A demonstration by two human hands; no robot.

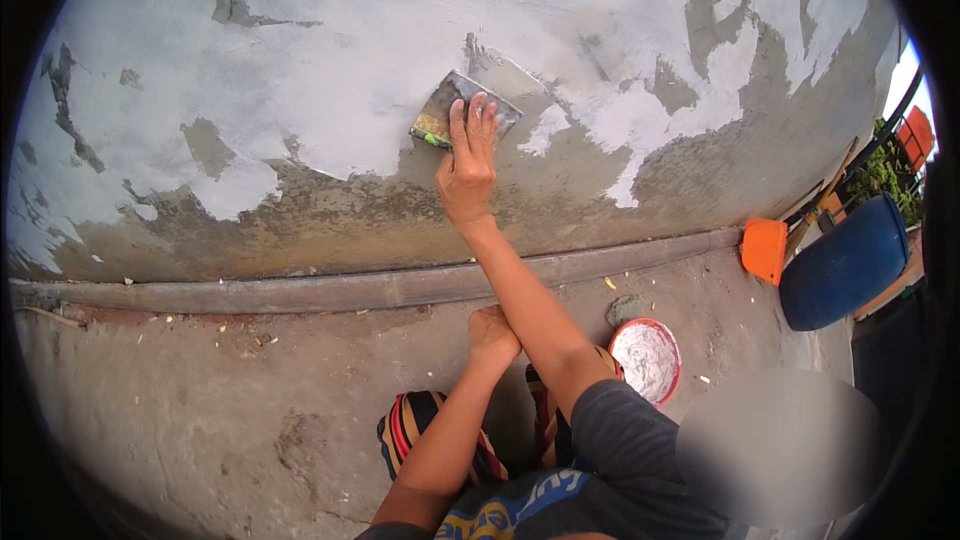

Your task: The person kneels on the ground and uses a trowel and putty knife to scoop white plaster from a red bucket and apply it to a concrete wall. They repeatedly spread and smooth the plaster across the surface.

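Note:
My right hand point(467, 160) holds a wide, flat metal scraper point(434, 112) against the wall point(330, 70), its fingers pressed on the blade. White filler covers much of the wall in uneven patches, with bare grey render showing between them and along the lower part. My left hand point(490, 340) is lower, tucked against my right forearm; its fingers are mostly hidden. Beside my right knee, a round red-rimmed basin point(643, 363) on the ground holds white paste.
A concrete ledge point(390, 290) runs along the wall's base above the dirty concrete ground point(230, 390). At right lie an orange plastic object point(762, 250) and a blue drum point(843, 260), near poles and plants. A grey blurred oval covers the lower right.

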